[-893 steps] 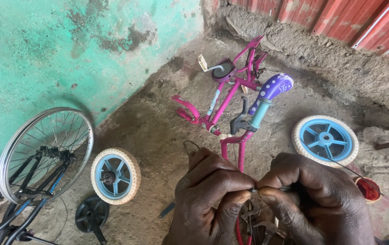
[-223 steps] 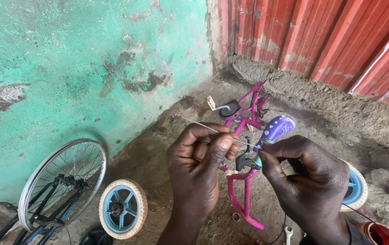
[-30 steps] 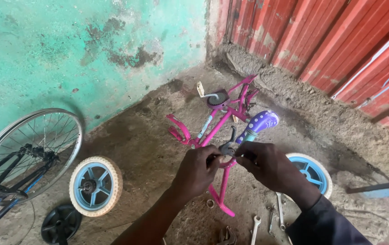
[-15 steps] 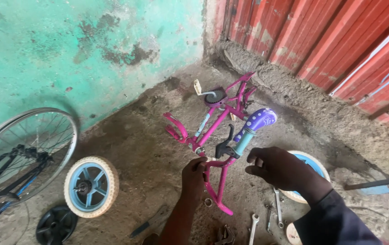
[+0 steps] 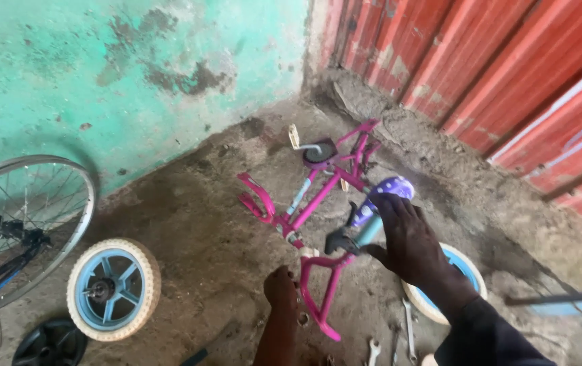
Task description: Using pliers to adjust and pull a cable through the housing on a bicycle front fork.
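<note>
Pink bike frame [image 5: 318, 203], turquoise wall [image 5: 101, 81]

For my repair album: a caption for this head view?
Left hand at the fork of a wheelless pink child's bike frame, right hand on its handlebar.

The person's right hand [image 5: 410, 237] lies over the handlebar end of the small pink child's bicycle frame [image 5: 318, 203], so its fingertips and whatever they touch are hidden, and the dark sleeve runs off the bottom edge. The left hand [image 5: 281, 288] shows only as a blurred knuckle-end beside the pink fork, its grasp impossible to read. The white tyre with blue plastic spokes [image 5: 464, 268] is half covered by the right wrist, and the large silver spoked wheel [image 5: 26, 217] is cut by the left edge.
</note>
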